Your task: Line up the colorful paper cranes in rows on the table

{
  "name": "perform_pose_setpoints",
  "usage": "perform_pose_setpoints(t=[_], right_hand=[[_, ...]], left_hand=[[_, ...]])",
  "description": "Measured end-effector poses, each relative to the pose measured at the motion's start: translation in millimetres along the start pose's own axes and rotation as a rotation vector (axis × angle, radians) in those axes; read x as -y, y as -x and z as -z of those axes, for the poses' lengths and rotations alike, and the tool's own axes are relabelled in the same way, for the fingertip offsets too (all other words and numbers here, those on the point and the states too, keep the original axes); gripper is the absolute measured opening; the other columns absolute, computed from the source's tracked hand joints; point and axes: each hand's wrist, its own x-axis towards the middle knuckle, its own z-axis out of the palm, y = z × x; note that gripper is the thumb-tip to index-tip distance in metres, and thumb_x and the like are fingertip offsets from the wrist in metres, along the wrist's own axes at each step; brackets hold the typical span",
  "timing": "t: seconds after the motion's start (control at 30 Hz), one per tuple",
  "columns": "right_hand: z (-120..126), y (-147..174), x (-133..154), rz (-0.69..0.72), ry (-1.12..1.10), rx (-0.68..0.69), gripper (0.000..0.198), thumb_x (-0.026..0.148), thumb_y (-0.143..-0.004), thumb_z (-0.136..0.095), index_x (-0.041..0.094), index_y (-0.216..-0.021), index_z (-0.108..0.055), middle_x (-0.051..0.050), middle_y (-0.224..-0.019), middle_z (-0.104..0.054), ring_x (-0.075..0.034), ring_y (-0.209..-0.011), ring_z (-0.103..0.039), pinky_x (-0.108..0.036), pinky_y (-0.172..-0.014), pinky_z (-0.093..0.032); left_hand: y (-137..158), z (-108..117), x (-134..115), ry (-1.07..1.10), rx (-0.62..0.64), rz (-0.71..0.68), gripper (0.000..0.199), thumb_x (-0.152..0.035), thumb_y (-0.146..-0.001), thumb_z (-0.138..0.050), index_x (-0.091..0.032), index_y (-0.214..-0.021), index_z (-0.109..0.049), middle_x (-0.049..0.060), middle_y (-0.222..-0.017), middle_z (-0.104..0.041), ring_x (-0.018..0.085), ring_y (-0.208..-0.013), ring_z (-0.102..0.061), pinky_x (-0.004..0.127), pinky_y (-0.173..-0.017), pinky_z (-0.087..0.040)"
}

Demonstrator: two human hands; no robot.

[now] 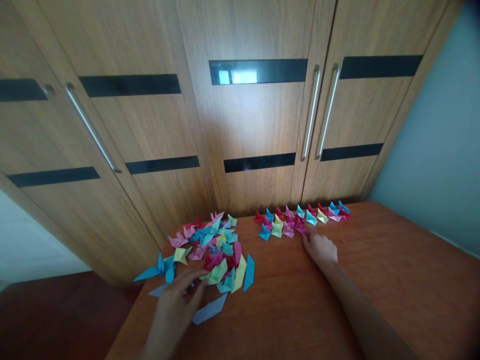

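My left hand is at the near left edge of a heap of colourful origami. Its thumb and forefinger close on the tip of a light green origami piece. On the other side, my right hand reaches to the rows of origami at the back of the table. Its fingertips are on a magenta origami piece in the front row. The fingers partly hide that piece's lower edge.
Flat folded strips in yellow, blue and lilac lie around the heap. A larger blue origami crane sits at the table's left edge. Behind the brown table stands a wooden wardrobe, with a wall on the right.
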Motion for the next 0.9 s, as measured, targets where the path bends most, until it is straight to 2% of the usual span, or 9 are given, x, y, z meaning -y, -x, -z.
perform_pose_setpoints(t=[0.2,0.5,0.7,0.8,0.9], right_hand=[[-2.8,-3.8,-0.6,0.015,0.024,-0.016,0.045,0.048,-0.091,-0.034,0.021,-0.12,-0.055,-0.014,-0.091,-0.068,-0.028,-0.084,-0.066,-0.037,-0.071,-0.048],[-0.9,-1.7,2.9,0.033,-0.011,-0.039,0.041,0.039,-0.092,-0.034,0.023,-0.126,-0.051,-0.012,-0.093,-0.068,-0.027,-0.085,-0.066,-0.036,-0.072,-0.047],[1.9,-1.1,-1.5,0.002,-0.055,-0.033,0.043,0.046,-0.09,-0.037,0.02,-0.121,-0.052,-0.013,-0.088,-0.068,-0.028,-0.083,-0.066,-0.037,-0.07,-0.046],[7.3,6.4,1.5,0.029,-0.194,-0.097,0.043,0.049,-0.089,-0.039,0.019,-0.115,-0.055,-0.009,-0.079,-0.067,-0.026,-0.075,-0.065,-0.034,-0.067,-0.045],[13.1,28.0,21.0,0.254,-0.579,-0.12,0.038,0.051,-0.088,-0.042,0.019,-0.1,-0.059,-0.004,-0.073,-0.065,-0.02,-0.067,-0.063,-0.028,-0.063,-0.044]], left_hand=[[-18.2,-13.7,-17.0,0.024,0.012,-0.064,0.02,-0.033,-0.082,-0.053,-0.024,-0.089,-0.069,0.002,-0.09,-0.073,0.019,-0.082,-0.067,0.028,-0.074,-0.054],[-55.2,-31.5,-52.2,0.115,0.064,-0.097,0.017,-0.022,-0.08,-0.052,-0.022,-0.088,-0.068,0.002,-0.09,-0.071,0.018,-0.083,-0.065,0.029,-0.076,-0.051],[-62.8,-52.4,-50.8,0.186,0.114,-0.096,0.017,-0.02,-0.081,-0.053,-0.021,-0.09,-0.068,0.002,-0.087,-0.07,0.016,-0.077,-0.064,0.027,-0.072,-0.05],[-59.6,-55.5,-42.5,0.219,0.133,-0.08,0.017,-0.019,-0.08,-0.054,-0.021,-0.09,-0.068,0.002,-0.087,-0.07,0.016,-0.075,-0.064,0.027,-0.071,-0.049],[-53.0,-55.1,-36.4,0.257,0.134,-0.058,0.015,-0.019,-0.079,-0.056,-0.021,-0.088,-0.068,0.003,-0.087,-0.07,0.017,-0.077,-0.064,0.027,-0.071,-0.049]])
